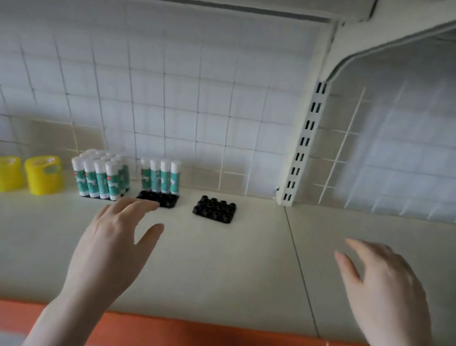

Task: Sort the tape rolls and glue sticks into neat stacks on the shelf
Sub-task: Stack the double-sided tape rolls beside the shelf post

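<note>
Counting yellow tape rolls: 2 | black trays: 3 | hands: 2

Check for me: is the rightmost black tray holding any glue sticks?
No. The rightmost black tray shows only bare sockets, while the glue sticks stand in the trays to its left.

Two yellow tape rolls sit side by side on the shelf — left of the glue sticks. These stand upright in two clusters — white-capped, teal-labelled.
</note>
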